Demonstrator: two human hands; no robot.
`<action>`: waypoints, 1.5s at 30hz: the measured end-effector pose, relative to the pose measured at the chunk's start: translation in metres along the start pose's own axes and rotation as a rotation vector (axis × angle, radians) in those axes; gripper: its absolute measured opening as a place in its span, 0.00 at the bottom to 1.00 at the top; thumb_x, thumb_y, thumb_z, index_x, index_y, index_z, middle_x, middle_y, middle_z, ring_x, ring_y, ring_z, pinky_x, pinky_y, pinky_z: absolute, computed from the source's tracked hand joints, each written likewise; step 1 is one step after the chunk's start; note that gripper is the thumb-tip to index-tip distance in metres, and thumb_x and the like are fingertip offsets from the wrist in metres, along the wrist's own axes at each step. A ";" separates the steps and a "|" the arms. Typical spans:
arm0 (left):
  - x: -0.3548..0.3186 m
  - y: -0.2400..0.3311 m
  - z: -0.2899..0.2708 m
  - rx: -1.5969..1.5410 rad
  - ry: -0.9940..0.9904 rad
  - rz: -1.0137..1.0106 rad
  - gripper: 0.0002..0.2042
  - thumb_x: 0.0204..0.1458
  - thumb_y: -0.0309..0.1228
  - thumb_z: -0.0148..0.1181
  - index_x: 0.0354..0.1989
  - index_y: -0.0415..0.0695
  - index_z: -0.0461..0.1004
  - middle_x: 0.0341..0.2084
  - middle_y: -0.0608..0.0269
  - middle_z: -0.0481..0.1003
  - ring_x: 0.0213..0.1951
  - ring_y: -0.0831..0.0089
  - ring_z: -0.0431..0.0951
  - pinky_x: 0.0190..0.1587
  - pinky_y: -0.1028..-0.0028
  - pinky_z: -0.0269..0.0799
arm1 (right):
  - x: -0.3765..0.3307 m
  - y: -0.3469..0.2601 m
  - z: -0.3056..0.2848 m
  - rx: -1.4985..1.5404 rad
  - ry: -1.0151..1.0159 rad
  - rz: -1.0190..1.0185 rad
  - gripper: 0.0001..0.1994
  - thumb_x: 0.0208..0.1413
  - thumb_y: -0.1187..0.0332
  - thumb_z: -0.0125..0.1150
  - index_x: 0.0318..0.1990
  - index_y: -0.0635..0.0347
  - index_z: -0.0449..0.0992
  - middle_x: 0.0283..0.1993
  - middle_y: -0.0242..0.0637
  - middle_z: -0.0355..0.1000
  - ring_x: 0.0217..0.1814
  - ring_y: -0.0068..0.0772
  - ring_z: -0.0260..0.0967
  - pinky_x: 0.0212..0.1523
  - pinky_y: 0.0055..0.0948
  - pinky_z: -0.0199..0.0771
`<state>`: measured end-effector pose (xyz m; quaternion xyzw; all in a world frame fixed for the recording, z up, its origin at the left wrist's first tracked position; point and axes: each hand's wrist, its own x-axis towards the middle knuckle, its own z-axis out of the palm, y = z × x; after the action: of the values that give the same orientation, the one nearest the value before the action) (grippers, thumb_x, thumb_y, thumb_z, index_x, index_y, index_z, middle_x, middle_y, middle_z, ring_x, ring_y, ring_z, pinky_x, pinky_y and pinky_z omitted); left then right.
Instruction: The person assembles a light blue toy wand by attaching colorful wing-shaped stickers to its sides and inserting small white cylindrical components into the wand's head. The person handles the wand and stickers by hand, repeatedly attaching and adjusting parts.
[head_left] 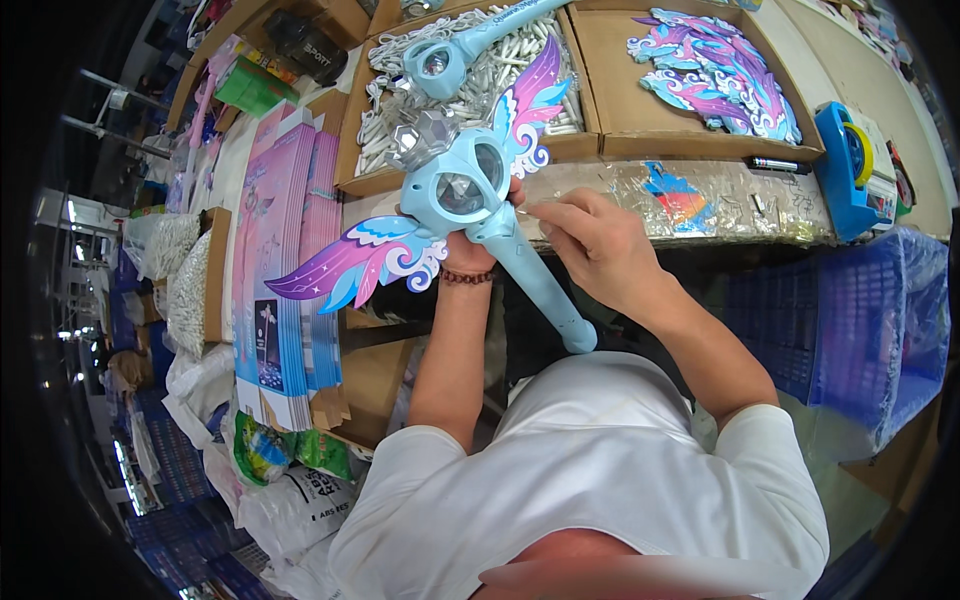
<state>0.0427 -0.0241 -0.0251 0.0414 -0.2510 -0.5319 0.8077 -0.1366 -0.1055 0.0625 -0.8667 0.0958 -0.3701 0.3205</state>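
Observation:
A light-blue toy wand (535, 285) lies tilted across the front of my body, its handle pointing down toward my shirt. On its round head sit clear faceted windows and a silvery crown-like piece (425, 138). Two pink, purple and blue wings, a left wing (365, 262) and a right wing (530, 100), spread from its sides. My left hand (468, 255) grips the head from beneath, most of its fingers hidden. Beside the wand's neck, my right hand (600, 240) has thumb and fingertips pinched together; anything between them is too small to name.
A second blue wand (437, 66) rests over a carton of white corded parts (385, 150). Loose wings (715, 75) fill another carton. Flat printed boxes (285, 250) are stacked at left. A blue tape dispenser (845, 165) and a plastic-lined blue crate (870, 320) stand at right.

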 end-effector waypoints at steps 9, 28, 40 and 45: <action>0.003 -0.005 0.017 -0.047 0.078 0.056 0.31 0.54 0.52 0.52 0.55 0.35 0.66 0.50 0.39 0.71 0.48 0.48 0.74 0.52 0.55 0.72 | 0.009 -0.003 0.002 -0.091 0.000 -0.059 0.07 0.49 0.73 0.60 0.37 0.61 0.75 0.34 0.39 0.69 0.34 0.42 0.72 0.29 0.37 0.72; -0.004 -0.004 0.002 -0.098 0.012 0.014 0.49 0.38 0.68 0.56 0.63 0.42 0.58 0.56 0.42 0.65 0.53 0.43 0.69 0.56 0.44 0.63 | 0.008 -0.019 -0.021 -0.325 -0.204 -0.036 0.17 0.46 0.76 0.56 0.47 0.58 0.72 0.31 0.40 0.69 0.35 0.44 0.71 0.30 0.39 0.72; 0.000 -0.004 0.019 -0.036 0.034 0.046 0.47 0.39 0.68 0.56 0.60 0.41 0.62 0.54 0.47 0.67 0.52 0.49 0.69 0.55 0.49 0.63 | 0.012 -0.022 -0.017 -0.326 -0.116 -0.045 0.06 0.49 0.75 0.60 0.34 0.59 0.70 0.31 0.38 0.67 0.30 0.41 0.70 0.26 0.37 0.70; -0.002 -0.011 0.026 0.045 0.172 0.074 0.43 0.45 0.69 0.48 0.56 0.40 0.67 0.50 0.48 0.72 0.48 0.49 0.75 0.55 0.54 0.68 | 0.011 -0.023 -0.014 -0.307 -0.141 -0.077 0.08 0.48 0.76 0.56 0.38 0.62 0.70 0.36 0.40 0.66 0.32 0.43 0.71 0.28 0.38 0.72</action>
<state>0.0211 -0.0215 -0.0072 0.0957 -0.1937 -0.4903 0.8444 -0.1404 -0.0992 0.0907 -0.9322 0.0953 -0.3016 0.1761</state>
